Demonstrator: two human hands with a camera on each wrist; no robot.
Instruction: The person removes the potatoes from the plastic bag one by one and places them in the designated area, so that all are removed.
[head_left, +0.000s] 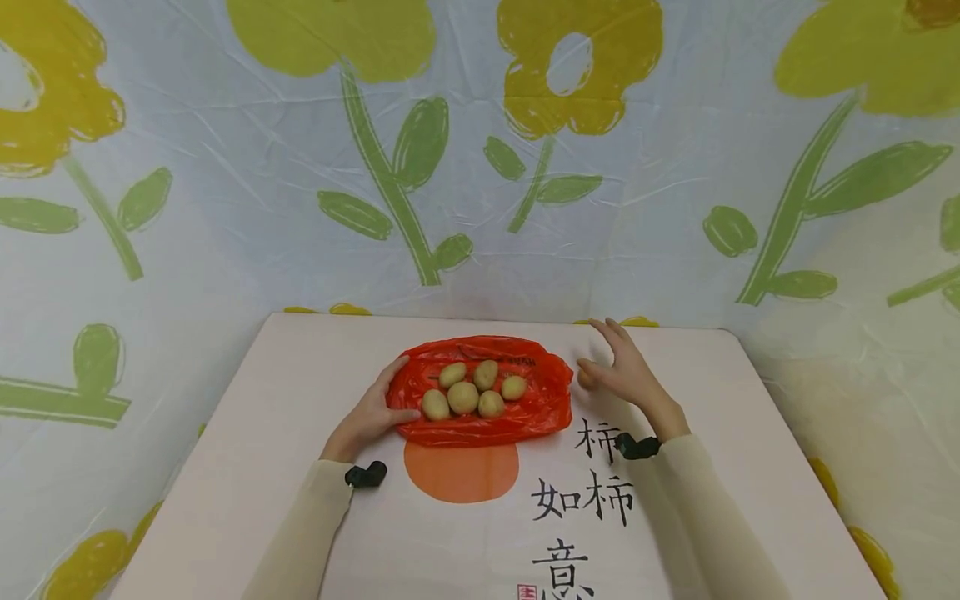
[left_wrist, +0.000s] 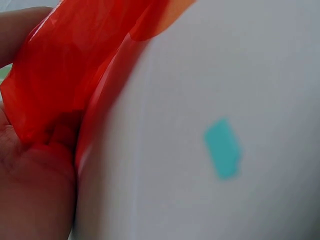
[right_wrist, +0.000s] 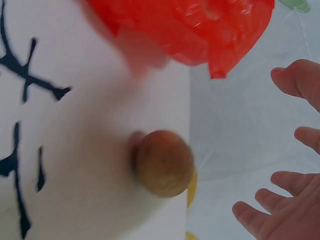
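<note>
A red plastic bag lies on the table, its top spread wide, with several yellowish potatoes inside. My left hand holds the bag's left end, thumb over the front rim and fingers at the back. In the left wrist view the red plastic sits between thumb and fingers. To the right of the bag is a single potato, partly hidden by my right thumb in the head view. My right hand is spread beside that potato, fingers apart and holding nothing.
The pale table bears an orange round print and black brush characters. Behind it hangs a cloth with yellow flowers. Dark straps sit at both wrists.
</note>
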